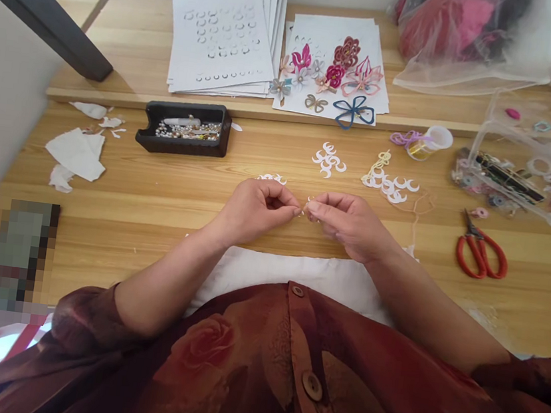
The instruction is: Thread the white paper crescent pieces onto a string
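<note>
My left hand (262, 210) and my right hand (349, 221) meet fingertip to fingertip above the table, close to my body. Thumb and forefinger of the right one pinch a small white paper crescent (309, 201), mostly covered by the fingers. The left thumb and forefinger are pressed together beside it; a tiny white bit shows at their tips, too small to name. Just beyond the left knuckles lies a small heap of white crescents (272, 178). Further off are a loose pile of crescents (329, 160) and another group (394, 187) with a yellow cord piece (376, 168).
Red-handled scissors (481, 253) lie at right, below an open clear plastic box (515, 172) of trinkets. A black tray (184, 130) holds beads. Paper sheets (221, 32) and flower ornaments (334, 76) rest on the raised shelf. Torn white scraps (77, 152) lie left.
</note>
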`<state>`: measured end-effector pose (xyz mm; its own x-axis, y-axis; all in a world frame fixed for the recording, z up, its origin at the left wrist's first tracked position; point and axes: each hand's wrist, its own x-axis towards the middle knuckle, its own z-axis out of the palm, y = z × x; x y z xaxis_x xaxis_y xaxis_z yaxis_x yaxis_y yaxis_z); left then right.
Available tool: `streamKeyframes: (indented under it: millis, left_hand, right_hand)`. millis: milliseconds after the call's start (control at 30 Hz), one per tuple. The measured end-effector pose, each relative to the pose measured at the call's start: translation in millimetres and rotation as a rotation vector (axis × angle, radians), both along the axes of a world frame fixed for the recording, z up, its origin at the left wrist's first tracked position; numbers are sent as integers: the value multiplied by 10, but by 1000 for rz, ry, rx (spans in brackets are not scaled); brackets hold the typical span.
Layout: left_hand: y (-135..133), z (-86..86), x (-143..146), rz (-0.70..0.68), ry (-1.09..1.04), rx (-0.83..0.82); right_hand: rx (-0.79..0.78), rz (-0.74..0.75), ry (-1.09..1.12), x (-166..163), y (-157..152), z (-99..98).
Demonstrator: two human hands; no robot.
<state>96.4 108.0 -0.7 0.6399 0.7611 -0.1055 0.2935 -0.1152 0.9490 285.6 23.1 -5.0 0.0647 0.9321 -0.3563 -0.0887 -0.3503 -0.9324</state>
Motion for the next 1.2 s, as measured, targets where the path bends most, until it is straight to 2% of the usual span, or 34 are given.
streamKeyframes:
  millis: [133,367,533,700,933,1200]
  left_hand:
    - [8,31,22,43,-36,-260]
    - [-15,46,59,110,-128,-411]
    - [-44,29,84,163,-178,-437]
    - [-79,7,114,190,-224,-434]
    - [-113,-36,139,211,-235,-412]
    - [-111,-43,110,144,-215,-373]
  right_hand:
    - [15,-23,32,10,3,7]
    - [116,-76,-37,-35,0,32]
    - [150,-100,-66,-45,1,-6]
    - [264,-129,-231,-67,-12,-31]
    - [296,-154,-447,-102,-57,-20]
    - [306,-131,-501,-101,-51,25]
